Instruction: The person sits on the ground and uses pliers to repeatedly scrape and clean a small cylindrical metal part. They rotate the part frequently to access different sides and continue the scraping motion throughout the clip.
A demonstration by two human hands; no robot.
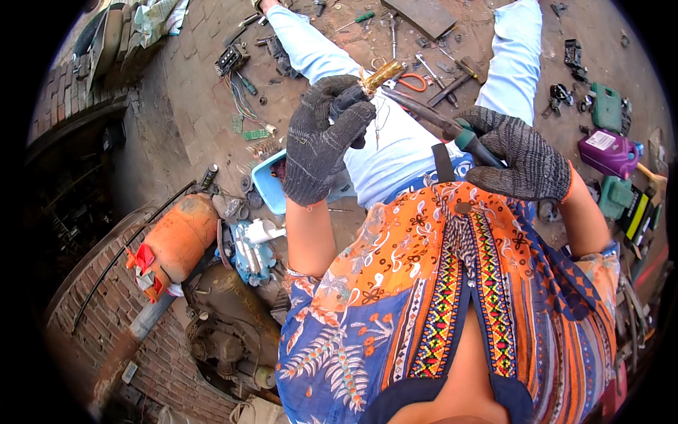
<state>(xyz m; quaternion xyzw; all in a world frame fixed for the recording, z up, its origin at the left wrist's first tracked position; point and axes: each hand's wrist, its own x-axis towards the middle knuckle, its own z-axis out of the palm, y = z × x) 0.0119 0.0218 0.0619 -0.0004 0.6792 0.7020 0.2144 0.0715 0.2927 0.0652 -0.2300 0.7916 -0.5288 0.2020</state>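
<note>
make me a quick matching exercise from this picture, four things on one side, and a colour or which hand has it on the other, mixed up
Things:
1. green-handled tool
2. jug
3. gold-coloured piece
4. rounded tank

Colour or place:
A. mostly orange
B. held in the left grip
C. mostly purple
D. held in the right grip

Right pairs: 1-D, 2-C, 3-B, 4-A

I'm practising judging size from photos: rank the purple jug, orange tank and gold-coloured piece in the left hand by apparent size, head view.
1. Orange tank
2. Purple jug
3. Gold-coloured piece in the left hand
</note>
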